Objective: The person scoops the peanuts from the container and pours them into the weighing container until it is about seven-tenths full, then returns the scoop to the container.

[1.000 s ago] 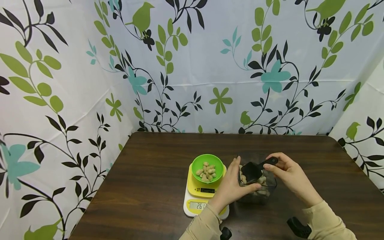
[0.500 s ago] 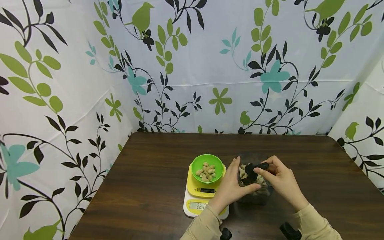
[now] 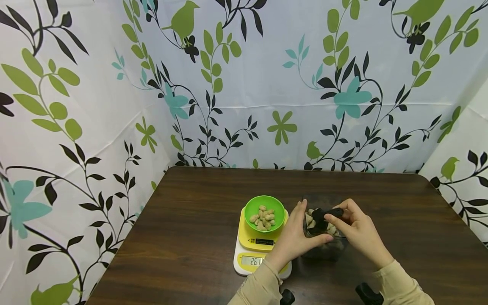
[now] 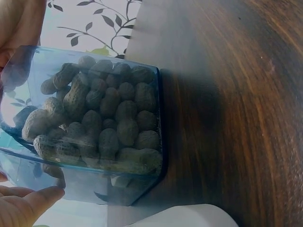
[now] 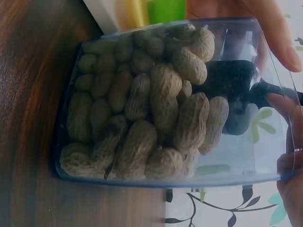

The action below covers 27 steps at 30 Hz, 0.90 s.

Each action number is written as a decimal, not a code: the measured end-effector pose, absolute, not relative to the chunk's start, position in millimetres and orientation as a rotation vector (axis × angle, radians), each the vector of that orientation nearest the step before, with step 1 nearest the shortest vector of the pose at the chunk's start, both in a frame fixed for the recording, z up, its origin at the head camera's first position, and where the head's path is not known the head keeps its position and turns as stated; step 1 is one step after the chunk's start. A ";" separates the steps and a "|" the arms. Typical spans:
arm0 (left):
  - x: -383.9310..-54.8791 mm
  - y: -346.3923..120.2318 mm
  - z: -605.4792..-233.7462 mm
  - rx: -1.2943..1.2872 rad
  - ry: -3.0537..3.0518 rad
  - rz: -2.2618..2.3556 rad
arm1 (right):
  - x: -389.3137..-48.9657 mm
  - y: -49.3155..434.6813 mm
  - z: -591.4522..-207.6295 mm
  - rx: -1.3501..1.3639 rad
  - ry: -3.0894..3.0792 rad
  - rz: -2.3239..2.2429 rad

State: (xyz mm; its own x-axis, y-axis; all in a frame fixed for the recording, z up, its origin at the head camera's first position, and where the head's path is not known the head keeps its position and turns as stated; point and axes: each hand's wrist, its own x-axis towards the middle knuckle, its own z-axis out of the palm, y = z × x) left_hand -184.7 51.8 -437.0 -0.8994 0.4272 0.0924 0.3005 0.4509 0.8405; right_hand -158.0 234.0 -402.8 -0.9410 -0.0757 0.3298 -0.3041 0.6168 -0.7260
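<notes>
A clear, bluish plastic container [image 3: 324, 250] of unshelled peanuts [image 5: 163, 90] stands on the table. My left hand [image 3: 292, 237] holds it near the rim, thumb on the near side and fingers along the left side. Between the thumb and fingers of my right hand [image 3: 360, 231] is the handle of a black scoop [image 3: 319, 220]. The scoop's head is down inside the container, above or against the peanuts, seen through the wall in the right wrist view. To the left, a green bowl [image 3: 249, 204] with several peanuts sits on a yellow-and-white kitchen scale [image 3: 244, 238], its display partly covered.
The dark wooden table [image 3: 190, 220] extends to both sides of these things. Behind it hangs a white curtain [image 3: 248, 97] printed with leaves and birds. The scale stands close beside the container, just left of the left forearm.
My right hand has moved left and lowered the scoop deeper into the container, mostly during the first half second. The left hand keeps its hold, and the scale still reads about the same.
</notes>
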 end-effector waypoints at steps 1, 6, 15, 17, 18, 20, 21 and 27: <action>-184.9 52.0 -437.1 0.648 2.560 1.442 | -157.4 234.3 -402.7 0.313 -2.576 1.224; -185.7 52.6 -436.9 0.646 2.557 1.446 | -154.0 235.5 -401.5 0.336 -2.576 1.157; -185.8 53.8 -435.7 0.632 2.557 1.435 | -151.2 239.5 -405.7 0.335 -2.593 1.139; -185.6 53.7 -436.1 0.632 2.556 1.430 | -151.5 239.6 -404.5 0.309 -2.610 1.161; -185.7 53.7 -436.4 0.634 2.556 1.430 | -151.6 239.7 -403.7 0.295 -2.617 1.174; -185.9 54.0 -437.1 0.638 2.556 1.431 | -152.7 240.5 -402.4 0.271 -2.624 1.197; -186.0 54.2 -437.2 0.640 2.558 1.431 | -153.3 241.1 -401.8 0.261 -2.625 1.212; -186.4 55.7 -437.7 0.641 2.570 1.432 | -157.8 245.7 -401.2 0.199 -2.595 1.349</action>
